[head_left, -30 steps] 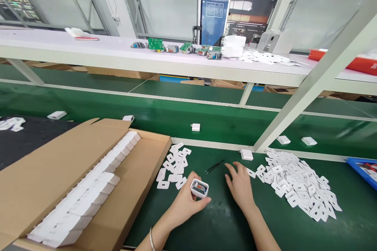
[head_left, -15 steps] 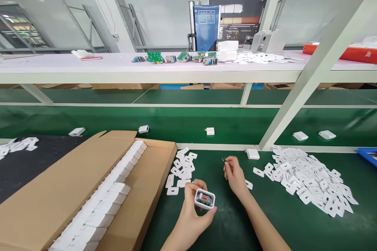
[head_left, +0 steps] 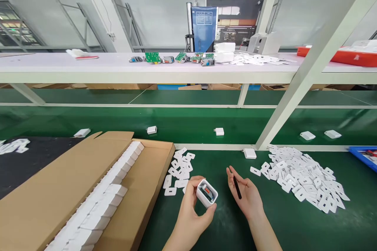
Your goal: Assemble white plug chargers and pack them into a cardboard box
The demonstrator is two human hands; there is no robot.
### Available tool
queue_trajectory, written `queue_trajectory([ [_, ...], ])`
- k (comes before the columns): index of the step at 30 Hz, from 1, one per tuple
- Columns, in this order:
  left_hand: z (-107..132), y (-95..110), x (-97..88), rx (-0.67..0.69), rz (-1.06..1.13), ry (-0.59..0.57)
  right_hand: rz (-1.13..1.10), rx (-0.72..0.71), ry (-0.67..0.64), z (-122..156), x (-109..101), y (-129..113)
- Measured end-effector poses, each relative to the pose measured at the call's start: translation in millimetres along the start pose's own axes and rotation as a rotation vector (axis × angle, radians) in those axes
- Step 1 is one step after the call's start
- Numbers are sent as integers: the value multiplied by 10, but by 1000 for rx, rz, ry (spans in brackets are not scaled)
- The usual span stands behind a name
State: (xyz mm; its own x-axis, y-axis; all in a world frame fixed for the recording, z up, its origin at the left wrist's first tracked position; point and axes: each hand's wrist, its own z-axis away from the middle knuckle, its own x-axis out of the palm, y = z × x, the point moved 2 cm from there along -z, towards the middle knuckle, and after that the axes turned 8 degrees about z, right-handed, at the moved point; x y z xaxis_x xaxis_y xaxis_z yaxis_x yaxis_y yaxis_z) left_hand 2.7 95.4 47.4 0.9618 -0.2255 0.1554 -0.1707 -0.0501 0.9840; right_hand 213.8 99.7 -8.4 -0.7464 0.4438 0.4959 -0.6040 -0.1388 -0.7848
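Note:
My left hand (head_left: 191, 208) is closed round a small white charger housing (head_left: 207, 193) whose open end shows a circuit board inside. Just to its right, my right hand (head_left: 246, 194) has the palm turned inward and grips black tweezers (head_left: 237, 187) between thumb and fingers. Both hands hover over the green mat (head_left: 224, 227). A small heap of flat white cover plates (head_left: 179, 168) lies beside the left hand, and a far bigger heap of them (head_left: 303, 180) spreads to the right.
A long cardboard box (head_left: 59, 196) with a row of white chargers (head_left: 100, 204) fills the left. Loose chargers ride the green conveyor (head_left: 188, 123) behind. A white diagonal frame post (head_left: 294, 94) rises at right. The upper shelf carries circuit boards (head_left: 176, 58) and a blue bin edge (head_left: 363, 156) shows at the far right.
My right hand picked the black tweezers up off the mat and drew back toward the housing, palm turned inward. The left hand tilted the housing slightly.

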Motion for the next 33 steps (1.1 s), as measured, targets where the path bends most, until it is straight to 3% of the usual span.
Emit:
queue_trajectory([
  [3,27,24,19,-21,-3,-12,-299,137,-30,88,17,1],
  [7,40,34,23,-19,4,-28,-343,-10,-56,158,45,18],
  [15,35,-123,-44,0,-23,-87,-75,-224,109,236,12,80],
  [20,87,-191,-132,47,-132,-256,145,-337,-45,482,178,-87],
  [24,166,-239,-197,89,-247,-363,328,-563,-62,768,325,-245],
  [30,178,-122,-120,279,-331,-356,388,-836,-293,1126,577,-360],
  [33,152,18,-49,383,-320,-315,439,-897,-320,1168,628,-354],
])
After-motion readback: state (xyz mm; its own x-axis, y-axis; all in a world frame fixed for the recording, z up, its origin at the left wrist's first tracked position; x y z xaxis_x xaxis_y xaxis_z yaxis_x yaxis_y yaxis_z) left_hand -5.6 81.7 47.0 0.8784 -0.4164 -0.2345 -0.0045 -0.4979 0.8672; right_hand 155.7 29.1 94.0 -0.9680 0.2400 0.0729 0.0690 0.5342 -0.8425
